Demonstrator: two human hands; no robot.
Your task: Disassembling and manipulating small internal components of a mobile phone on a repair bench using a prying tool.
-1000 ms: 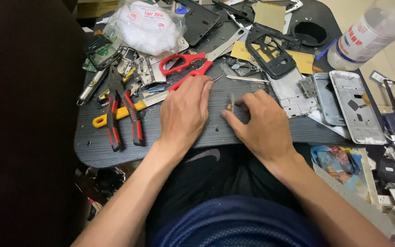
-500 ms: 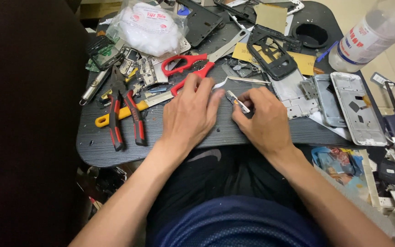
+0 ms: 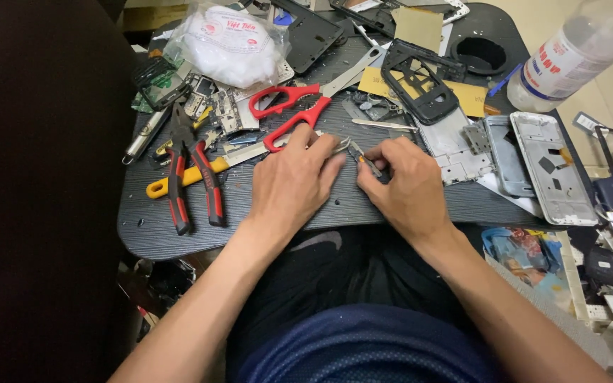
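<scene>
My left hand (image 3: 294, 181) lies palm down on the dark lap board (image 3: 143, 227), its fingertips pressing a small metal part (image 3: 340, 145) near the red-handled scissors (image 3: 299, 106). My right hand (image 3: 406, 186) sits just right of it, fingers curled round a small slim tool (image 3: 365, 157) with an orange spot, whose tip points toward the left hand's fingertips. The two hands almost touch. What lies under the left palm is hidden.
Red-handled pliers (image 3: 193, 177) and a yellow-handled tool (image 3: 179, 179) lie at the left. A plastic bag (image 3: 228, 42), circuit boards (image 3: 214, 106), black frames (image 3: 420, 78), silver phone shells (image 3: 540, 163) and a clear bottle (image 3: 569, 57) crowd the board's back and right.
Both hands have shifted slightly toward the back of the board, closer to the scissors. The right hand's tool now points at the part under the left fingertips.
</scene>
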